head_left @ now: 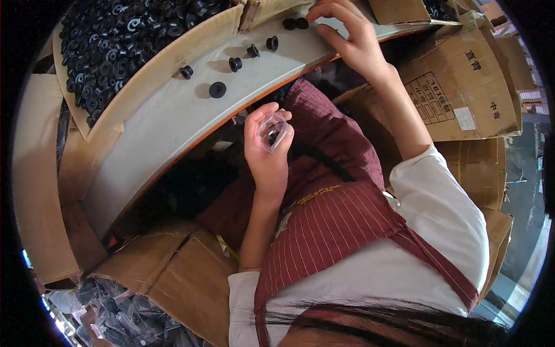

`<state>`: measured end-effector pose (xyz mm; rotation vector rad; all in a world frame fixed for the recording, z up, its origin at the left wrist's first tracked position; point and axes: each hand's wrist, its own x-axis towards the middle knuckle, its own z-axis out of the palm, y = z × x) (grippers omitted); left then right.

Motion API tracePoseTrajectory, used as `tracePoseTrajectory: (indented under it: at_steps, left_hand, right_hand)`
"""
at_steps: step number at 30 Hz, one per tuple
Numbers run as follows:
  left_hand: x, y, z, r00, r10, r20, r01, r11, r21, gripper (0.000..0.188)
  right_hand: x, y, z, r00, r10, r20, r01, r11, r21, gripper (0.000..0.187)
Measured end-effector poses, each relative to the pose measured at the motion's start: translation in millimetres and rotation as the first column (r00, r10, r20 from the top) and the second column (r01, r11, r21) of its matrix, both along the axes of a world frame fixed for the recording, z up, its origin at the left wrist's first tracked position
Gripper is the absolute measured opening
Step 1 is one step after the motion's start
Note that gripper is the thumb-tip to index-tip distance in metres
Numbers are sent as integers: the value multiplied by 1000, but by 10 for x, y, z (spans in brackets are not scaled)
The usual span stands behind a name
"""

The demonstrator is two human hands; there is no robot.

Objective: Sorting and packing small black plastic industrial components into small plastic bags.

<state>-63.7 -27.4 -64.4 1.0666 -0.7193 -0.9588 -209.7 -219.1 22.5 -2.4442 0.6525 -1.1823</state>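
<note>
Clear bag (276, 130) open, fill unclear; seven black spools (217, 89) loose toward eleven o'clock.
Your left hand (264, 159) curls round it; right hand (354, 41) half-open, seemingly empty, beside two.

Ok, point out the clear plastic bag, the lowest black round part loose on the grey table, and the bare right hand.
Clear plastic bag (274, 132): head view, its visible middle.
Black round part (217, 89): head view, centre of its face.
Bare right hand (354, 38): head view, back of hand.
</note>
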Motion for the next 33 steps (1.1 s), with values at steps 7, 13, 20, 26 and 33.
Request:
tracePoseTrajectory:
  at_steps: [7, 13, 20, 26, 33]
  left_hand:
    - [12, -15, 33, 999, 21, 25, -22, 999, 35, 41]
    - [-22, -10, 26, 999, 13, 31, -14, 1000, 8, 41]
    - [-13, -8, 28, 1000, -11, -3, 11, 1000, 2, 41]
    - [-16, 3, 5, 998, -54, 15, 54, 999, -1, 42]
    - [-35, 62, 71, 985, -145, -92, 144, 989, -16, 43]
  right_hand:
    - [-118, 145, -58, 978, -177, -110, 179, 984, 11, 43]
    - [-33, 23, -148, 967, -187, -171, 141, 958, -249, 39]
    - [-9, -103, -235, 964, -156, -217, 72, 935, -348, 32]
    - [20, 6, -67, 955, -102, -280, 65, 988, -137, 19]
    - [143, 639, 99, 860, 471, -199, -460, 882, 102, 19]
